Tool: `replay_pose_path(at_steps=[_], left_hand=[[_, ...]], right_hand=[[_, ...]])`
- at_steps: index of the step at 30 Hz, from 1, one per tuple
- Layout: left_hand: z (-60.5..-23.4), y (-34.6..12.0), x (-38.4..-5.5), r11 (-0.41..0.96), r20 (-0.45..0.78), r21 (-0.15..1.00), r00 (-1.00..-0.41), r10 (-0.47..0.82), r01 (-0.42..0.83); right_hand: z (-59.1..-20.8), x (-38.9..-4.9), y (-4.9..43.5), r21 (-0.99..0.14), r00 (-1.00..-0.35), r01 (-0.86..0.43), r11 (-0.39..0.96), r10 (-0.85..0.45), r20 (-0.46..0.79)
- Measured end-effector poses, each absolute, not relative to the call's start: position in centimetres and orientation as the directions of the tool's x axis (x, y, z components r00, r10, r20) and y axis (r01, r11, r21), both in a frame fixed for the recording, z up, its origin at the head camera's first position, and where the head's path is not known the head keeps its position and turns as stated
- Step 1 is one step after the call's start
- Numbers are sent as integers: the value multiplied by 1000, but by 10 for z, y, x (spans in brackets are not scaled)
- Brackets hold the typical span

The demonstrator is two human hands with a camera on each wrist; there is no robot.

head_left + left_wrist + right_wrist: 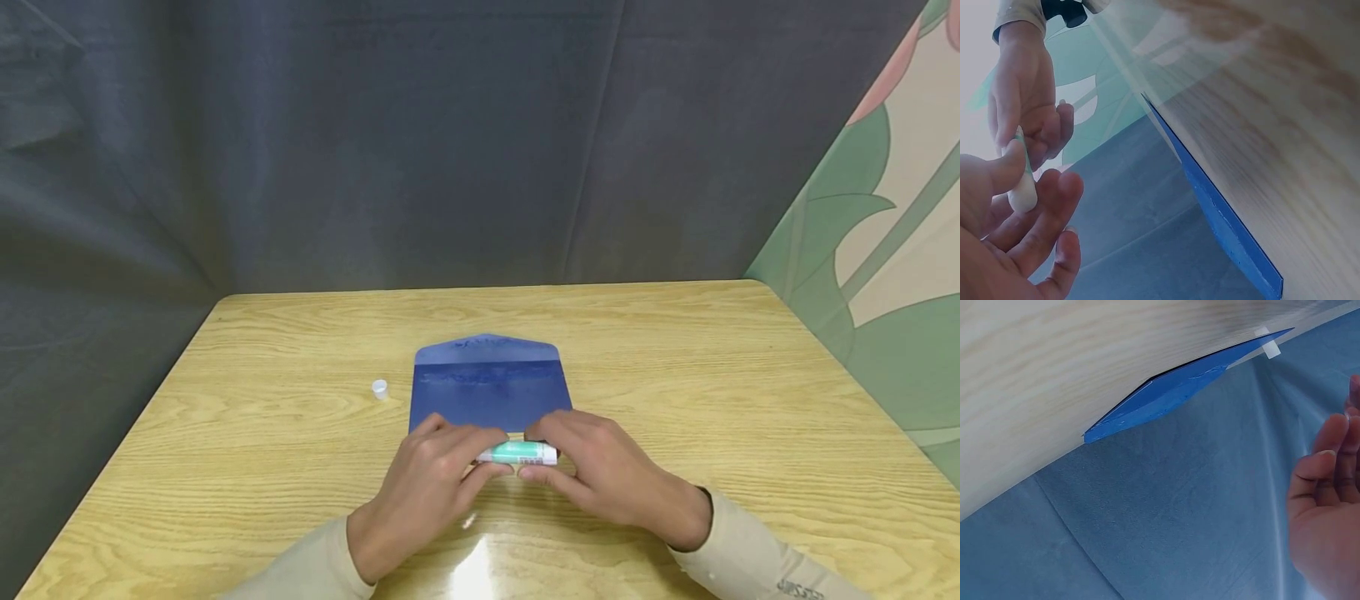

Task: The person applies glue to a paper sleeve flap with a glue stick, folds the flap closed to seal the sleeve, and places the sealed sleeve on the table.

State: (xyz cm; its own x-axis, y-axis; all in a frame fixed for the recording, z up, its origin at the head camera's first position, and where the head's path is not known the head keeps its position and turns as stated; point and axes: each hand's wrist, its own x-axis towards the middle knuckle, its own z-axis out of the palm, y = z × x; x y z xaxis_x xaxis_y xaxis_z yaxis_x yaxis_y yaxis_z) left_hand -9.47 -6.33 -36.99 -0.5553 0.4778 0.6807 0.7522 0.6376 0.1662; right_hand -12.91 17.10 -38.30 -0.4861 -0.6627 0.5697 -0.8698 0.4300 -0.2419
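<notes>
Pinching a green-and-white glue stick [517,452] between thumb and fingers of both hands, its left end in the left hand [427,483], its right end in the right hand [611,471]. Holding it above the table [225,483], on the near side of a blue envelope [487,396] with raised flap [487,351], near a white cap [380,389].

Dark grey cloth [420,150] behind, wood-grain table [712,358] — glossy, leaf-patterned backdrop [900,358] at right.
</notes>
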Motion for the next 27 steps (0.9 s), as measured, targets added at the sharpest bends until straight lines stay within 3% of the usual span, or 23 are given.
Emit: replay_pose_path(at_steps=[9, 15, 27], left_hand=[[-371, -63, -95, 636, 665, 154, -555, 499, 756], [-374, -62, -95, 655, 616, 149, -588, 525, 741], [-374, -62, -94, 679, 562, 110, -609, 560, 726]], right_hand=[[-383, -130, 170, -223, -449, -888, 401, -661, 600], [-383, -131, 168, -193, -399, -911, 364, -663, 633], [-381, -131, 167, -181, -368, -924, 336, -656, 659]])
